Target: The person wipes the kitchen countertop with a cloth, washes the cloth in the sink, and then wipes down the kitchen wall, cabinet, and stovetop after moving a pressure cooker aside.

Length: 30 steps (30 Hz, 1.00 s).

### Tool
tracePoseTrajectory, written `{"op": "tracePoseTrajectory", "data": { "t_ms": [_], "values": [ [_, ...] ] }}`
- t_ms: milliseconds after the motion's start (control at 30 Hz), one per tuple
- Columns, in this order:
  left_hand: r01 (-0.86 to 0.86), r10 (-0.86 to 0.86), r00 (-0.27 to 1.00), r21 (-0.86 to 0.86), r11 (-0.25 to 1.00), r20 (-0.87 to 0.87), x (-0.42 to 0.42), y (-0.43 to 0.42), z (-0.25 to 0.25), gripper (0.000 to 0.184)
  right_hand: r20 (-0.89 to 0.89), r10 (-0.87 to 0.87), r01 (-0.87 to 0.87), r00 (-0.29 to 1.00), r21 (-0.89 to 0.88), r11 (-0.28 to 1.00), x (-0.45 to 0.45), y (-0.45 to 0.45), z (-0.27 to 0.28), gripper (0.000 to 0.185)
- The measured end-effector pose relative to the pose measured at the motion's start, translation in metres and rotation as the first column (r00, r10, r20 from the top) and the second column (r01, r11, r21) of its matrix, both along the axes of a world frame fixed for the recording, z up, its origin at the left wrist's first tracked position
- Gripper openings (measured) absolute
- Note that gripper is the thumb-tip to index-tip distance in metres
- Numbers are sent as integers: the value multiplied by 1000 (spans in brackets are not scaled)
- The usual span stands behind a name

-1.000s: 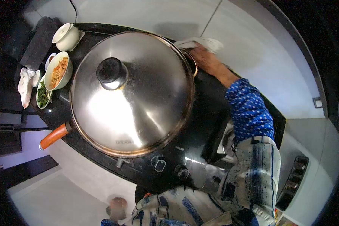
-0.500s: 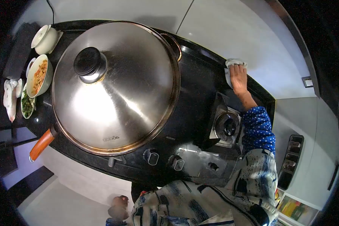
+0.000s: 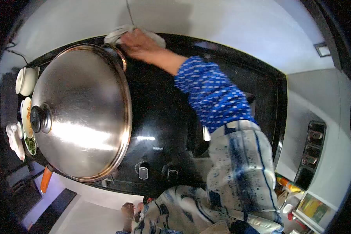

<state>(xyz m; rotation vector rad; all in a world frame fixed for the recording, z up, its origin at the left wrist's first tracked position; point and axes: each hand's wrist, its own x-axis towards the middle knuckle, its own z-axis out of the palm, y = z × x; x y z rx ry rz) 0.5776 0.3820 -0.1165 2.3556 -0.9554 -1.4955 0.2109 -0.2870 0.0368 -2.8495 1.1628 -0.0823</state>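
Note:
My right hand (image 3: 140, 45), slightly smeared by motion, presses a whitish cloth (image 3: 117, 35) along the back edge of the black cooktop, against the wall. It is close to the far loop handle (image 3: 121, 58) of a big wok. A domed steel lid (image 3: 82, 113) with a black knob (image 3: 41, 119) covers the wok, whose wooden handle (image 3: 46, 180) points toward the lower left. My left hand (image 3: 128, 210) hangs low, beyond the counter's front edge and away from the cooktop. It is small and dark there, and its fingers cannot be made out.
At the left stand a white lidded pot (image 3: 27, 82), a bowl of orange-brown food (image 3: 26, 117) and a dish of chopped greens (image 3: 30, 144). Two control knobs (image 3: 143, 171) sit at the cooktop's front. A black rack (image 3: 311, 154) is on the right, above an open drawer (image 3: 314, 210).
My right hand has swept left along the cooktop's back edge with the cloth, from the right side to beside the wok. The view has shifted. My left hand still hangs low.

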Motion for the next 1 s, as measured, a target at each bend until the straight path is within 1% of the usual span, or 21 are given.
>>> {"op": "tracePoseTrajectory", "data": {
  "t_ms": [33, 100, 167, 267, 300, 333, 367, 400, 433, 500, 533, 567, 667, 700, 733, 767, 833, 900, 933, 967, 1000],
  "values": [
    [-3, 3, 1000, 1, 1000, -9, 2, 0, 6, 11, 32, 122, -94, 992, -453, 887, -27, 10, -11, 43],
    [-16, 17, 999, 29, 999, -44, 5, 2, 7, 12, -121, -129, 133, 984, 19, 991, -90, 36, 18, 41],
    [-36, 41, 995, 49, 998, -90, 3, -1, 2, 13, -199, -114, 33, 973, -369, 929, -192, 68, -8, 28],
    [-159, 193, 945, 145, 976, -264, 7, 9, -1, 18, -55, -632, 613, 773, -195, 766, -308, 129, 9, 19],
    [-154, 188, 945, 145, 977, -267, 8, 17, -10, 18, -46, -542, 454, 839, -491, 743, -353, 149, 5, 25],
    [-32, 64, 983, 180, 983, -174, 4, 25, -18, 20, -8, -676, 565, 737, -540, 624, -366, 165, 6, 32],
    [97, -78, 993, 228, 969, -89, 2, 32, -27, 22, -44, -620, 504, 783, -540, 674, -392, 165, -2, 35],
    [616, -622, 783, 179, 767, -33, 15, 47, -47, 23, -70, -660, 544, 748, -505, 670, -390, 157, -6, 36],
    [627, -630, 775, 181, 758, -43, 10, 44, -40, 23, -96, -696, 584, 712, -469, 662, -374, 147, -12, 38],
    [213, -219, 976, 217, 953, 5, -6, 27, -23, 21, 175, -599, 617, 781, -363, 698, -328, 123, -27, 38],
    [56, -28, 996, 342, 938, -87, -3, 20, -23, 18, 76, -643, 623, 762, -358, 696, -293, 114, -18, 29],
    [79, -52, 995, 336, 939, -90, 0, 14, -20, 18, 87, -587, 573, 805, -373, 730, -261, 106, -10, 26],
    [490, -499, 866, -136, 861, -43, -1, -2, -4, 20, 231, -541, 548, 809, 39, 836, -201, 72, -15, 22],
    [516, -545, 837, -266, 814, -43, -12, -14, 11, 23, -12, -315, 298, 949, -287, 910, -186, 86, 9, 29],
    [459, -465, 880, -79, 885, -92, -12, -21, 5, 22, 54, -186, 191, 981, -419, 887, -185, 84, 3, 34],
    [390, -377, 918, 119, 913, -121, 1, -16, -11, 22, 76, -149, 167, 986, -487, 857, -189, 84, 3, 35],
    [487, -486, 874, 45, 872, -18, 7, -7, -26, 22, 39, -142, 146, 989, -406, 902, -224, 91, 8, 34],
    [122, -101, 983, 133, 984, -152, 0, -8, -34, 23, 188, -92, 188, 978, -587, 787, -297, 110, -16, 25],
    [257, -249, 966, 174, 951, -66, -1, -2, -39, 24, 345, -351, 443, 871, -238, 865, -329, 123, -19, 18],
    [284, -274, 958, 164, 945, -81, -3, 2, -46, 23, 122, -600, 604, 791, -316, 732, -362, 137, -17, 18],
    [573, -578, 815, 92, 814, 34, -7, -3, -42, 22, 100, -705, 667, 702, -439, 602, -405, 152, -27, 15]
  ]
}}
